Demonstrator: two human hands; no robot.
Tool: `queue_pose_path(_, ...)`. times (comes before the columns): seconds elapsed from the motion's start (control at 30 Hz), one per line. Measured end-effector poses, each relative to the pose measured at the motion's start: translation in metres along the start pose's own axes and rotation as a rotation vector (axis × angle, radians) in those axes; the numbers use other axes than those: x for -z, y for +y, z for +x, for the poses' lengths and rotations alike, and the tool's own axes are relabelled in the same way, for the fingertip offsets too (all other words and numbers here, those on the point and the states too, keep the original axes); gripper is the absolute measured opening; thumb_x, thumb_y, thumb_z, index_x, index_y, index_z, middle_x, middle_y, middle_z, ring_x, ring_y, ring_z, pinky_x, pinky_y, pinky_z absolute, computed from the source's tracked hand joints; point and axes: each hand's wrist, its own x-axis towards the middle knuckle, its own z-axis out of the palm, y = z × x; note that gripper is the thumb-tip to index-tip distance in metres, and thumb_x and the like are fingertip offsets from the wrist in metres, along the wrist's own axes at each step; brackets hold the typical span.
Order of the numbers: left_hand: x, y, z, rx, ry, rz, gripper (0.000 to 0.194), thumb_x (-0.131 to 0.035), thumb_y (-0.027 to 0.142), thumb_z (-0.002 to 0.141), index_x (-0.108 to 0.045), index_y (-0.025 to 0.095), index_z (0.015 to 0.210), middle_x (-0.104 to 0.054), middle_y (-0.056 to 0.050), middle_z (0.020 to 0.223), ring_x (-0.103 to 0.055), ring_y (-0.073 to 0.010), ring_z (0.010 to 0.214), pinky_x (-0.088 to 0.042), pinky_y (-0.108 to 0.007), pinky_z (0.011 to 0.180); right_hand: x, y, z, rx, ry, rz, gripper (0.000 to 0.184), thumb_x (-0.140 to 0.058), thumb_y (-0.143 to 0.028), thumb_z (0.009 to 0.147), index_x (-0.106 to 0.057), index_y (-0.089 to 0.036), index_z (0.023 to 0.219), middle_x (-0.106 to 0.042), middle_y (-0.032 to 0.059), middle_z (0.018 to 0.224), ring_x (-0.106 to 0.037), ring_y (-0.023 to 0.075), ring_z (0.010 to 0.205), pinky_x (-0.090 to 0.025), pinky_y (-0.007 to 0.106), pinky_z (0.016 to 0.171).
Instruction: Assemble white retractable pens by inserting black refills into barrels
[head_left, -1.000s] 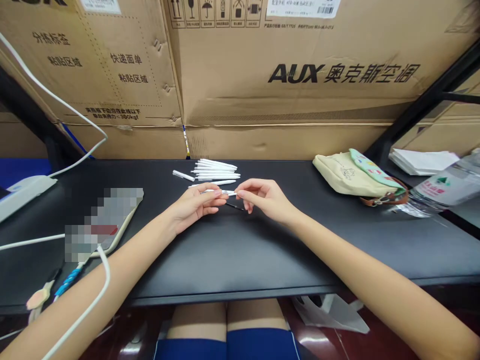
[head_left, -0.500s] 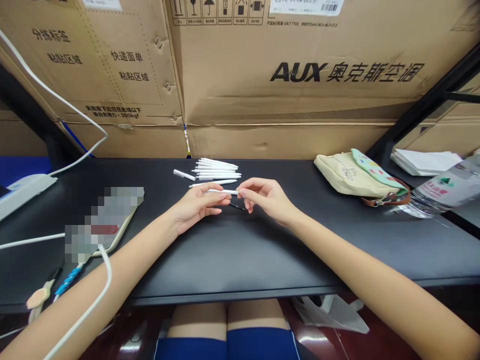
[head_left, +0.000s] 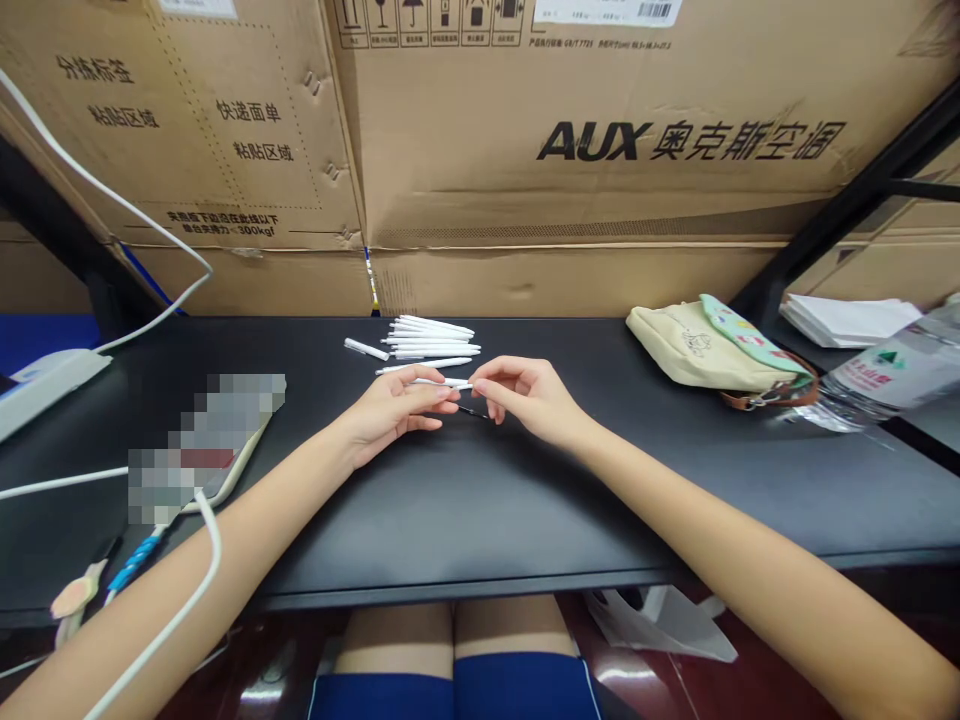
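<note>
My left hand [head_left: 394,410] pinches a white plastic pen barrel [head_left: 442,382] between thumb and fingers above the black tabletop [head_left: 480,510]. My right hand [head_left: 529,398] faces it, its fingertips at the barrel's right end. A thin black pen refill [head_left: 472,410] lies just below the barrel, its right end under my right thumb. It appears pinched, though the fingers partly hide it. Just beyond my hands lie a bundle of white pens [head_left: 431,339], one loose white pen [head_left: 424,365] and a short white pen part [head_left: 367,349].
A cream canvas pouch [head_left: 709,350] with a brown strap and a plastic water bottle [head_left: 885,375] stand at right. A pixelated object [head_left: 202,440] lies at left beside a white cable [head_left: 161,540]. Cardboard boxes [head_left: 570,230] stand behind the table.
My hands have drawn slightly closer together, with my right hand moving left toward the barrel's end. The white pen bundle has not moved.
</note>
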Motion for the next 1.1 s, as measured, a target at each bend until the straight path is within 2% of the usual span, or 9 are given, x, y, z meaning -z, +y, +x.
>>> queue_pose_path(0.3,-0.0022,-0.0018,-0.0001,0.006,-0.013,0.061,0.036,-0.083,0.029,0.060,-0.059,0.015,0.083,-0.071,-0.006,0.084,-0.066,-0.0130,0.073,-0.051,-0.019,0.059,-0.0005,0.0008,-0.0043,0.063,-0.047,-0.141,0.024,-0.063,-0.038,0.078,-0.064,-0.015,0.079,-0.062,0.0022,0.071,-0.054,0.0096,0.052,-0.047,0.024,0.051)
queue_pose_path(0.47,-0.0050,-0.0020,-0.0021,-0.015,-0.033,0.143,0.041,-0.084,0.033,0.057,-0.058,0.014,0.082,-0.071,-0.004,0.078,-0.067,-0.0149,0.075,-0.052,-0.021,0.061,-0.0030,0.0049,-0.0059,0.040,-0.080,-0.100,0.025,-0.066,-0.039,0.076,-0.066,-0.015,0.082,-0.064,0.0023,0.069,-0.056,0.0110,0.053,-0.048,0.025,0.051)
queue_pose_path(0.7,-0.0049,-0.0044,-0.0029,-0.042,-0.064,0.173,0.038,-0.081,0.033,0.061,-0.058,0.015,0.085,-0.071,-0.004,0.079,-0.067,-0.0151,0.073,-0.052,-0.022,0.059,-0.0061,0.0011,-0.0043,0.033,0.011,0.035,0.026,-0.074,-0.036,0.068,-0.064,-0.014,0.077,-0.063,0.0012,0.064,-0.055,0.0098,0.049,-0.048,0.024,0.048)
queue_pose_path(1.1,-0.0055,-0.0060,-0.0032,-0.057,-0.086,0.202,0.037,-0.080,0.035,0.063,-0.059,0.015,0.086,-0.070,-0.005,0.081,-0.066,-0.0154,0.072,-0.051,-0.023,0.059,-0.0052,0.0001,-0.0050,0.018,-0.041,-0.005,0.019,-0.070,-0.033,0.073,-0.069,-0.014,0.076,-0.066,0.0017,0.065,-0.055,0.0090,0.049,-0.048,0.022,0.047)
